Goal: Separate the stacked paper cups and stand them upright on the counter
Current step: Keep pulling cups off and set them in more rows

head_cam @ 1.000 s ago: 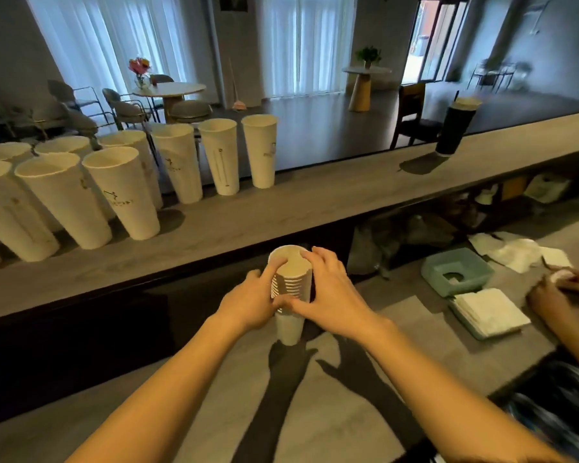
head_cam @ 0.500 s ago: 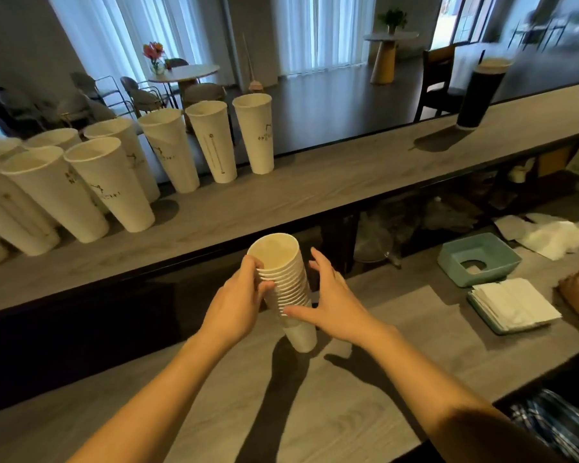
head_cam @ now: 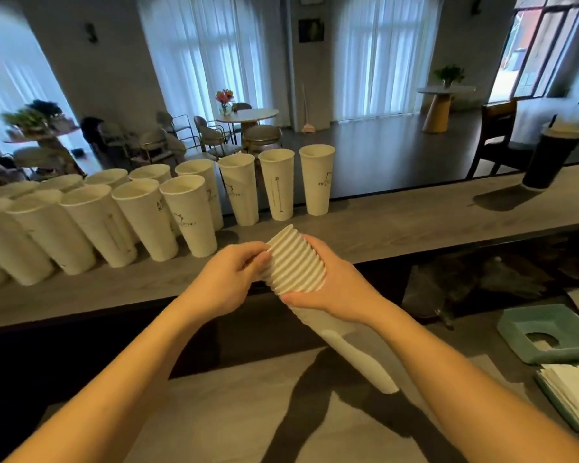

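The tilted stack of nested white paper cups (head_cam: pixel 301 272) points its rims far-left. The right hand (head_cam: pixel 328 289) clamps its middle, while the left hand (head_cam: pixel 228 279), nearer the rims, seemingly pinches the top rim.

Across the top of the frame we see tall windows (head_cam: pixel 214 58) with white sheer curtains letting in pale daylight between grey walls (head_cam: pixel 107 68). At centre, chairs (head_cam: pixel 214 133) ring a round table (head_cam: pixel 248 114) holding flowers (head_cam: pixel 224 96); the dark floor (head_cam: pixel 375 152) runs right towards a wooden pedestal table (head_cam: pixel 443 105).
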Motion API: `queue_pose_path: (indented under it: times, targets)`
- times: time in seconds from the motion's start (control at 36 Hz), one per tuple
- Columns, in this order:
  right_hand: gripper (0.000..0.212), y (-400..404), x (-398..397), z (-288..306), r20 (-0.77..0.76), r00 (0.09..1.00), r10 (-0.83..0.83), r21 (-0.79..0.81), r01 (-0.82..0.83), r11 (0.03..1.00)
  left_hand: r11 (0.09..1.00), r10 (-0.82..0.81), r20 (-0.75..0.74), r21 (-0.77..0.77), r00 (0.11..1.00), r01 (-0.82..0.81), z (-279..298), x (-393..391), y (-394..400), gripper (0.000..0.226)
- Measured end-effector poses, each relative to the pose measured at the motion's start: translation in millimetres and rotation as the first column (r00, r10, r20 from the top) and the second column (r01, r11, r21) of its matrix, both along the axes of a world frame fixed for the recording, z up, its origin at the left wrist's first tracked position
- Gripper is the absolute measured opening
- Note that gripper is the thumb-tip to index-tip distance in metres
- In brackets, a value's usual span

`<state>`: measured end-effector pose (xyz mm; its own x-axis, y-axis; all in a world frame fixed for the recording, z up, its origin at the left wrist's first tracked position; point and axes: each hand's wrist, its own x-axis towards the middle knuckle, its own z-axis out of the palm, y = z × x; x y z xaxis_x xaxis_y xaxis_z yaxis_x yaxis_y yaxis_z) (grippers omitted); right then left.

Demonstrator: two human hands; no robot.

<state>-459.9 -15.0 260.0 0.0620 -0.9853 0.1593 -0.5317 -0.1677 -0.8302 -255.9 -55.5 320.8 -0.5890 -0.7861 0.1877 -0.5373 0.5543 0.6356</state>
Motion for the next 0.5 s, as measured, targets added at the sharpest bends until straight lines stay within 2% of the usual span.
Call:
queue_pose_path:
  times: [0.19, 0.36, 0.5]
  targets:
    - [0.102, -20, -1, 26, -0.036, 0.999, 0.030, -0.018, -0.031, 0.999, 0.999, 0.001, -0.105, 0.045, 0.995, 0.004, 22, 7, -19, 0.019]
    - [0.102, -39, -7, 37, -0.016, 0.999, 0.050, -0.029, -0.051, 0.998, 1.000, 0.010, -0.137, 0.027, 0.991, -0.006, 36, 1, -35, 0.019]
    - [0.100, -57, -16, 45, -0.016, 0.997, 0.073, -0.045, -0.074, 0.996, 0.996, -0.010, -0.165, 0.088, 0.986, 0.025, 47, -8, -51, 0.020]
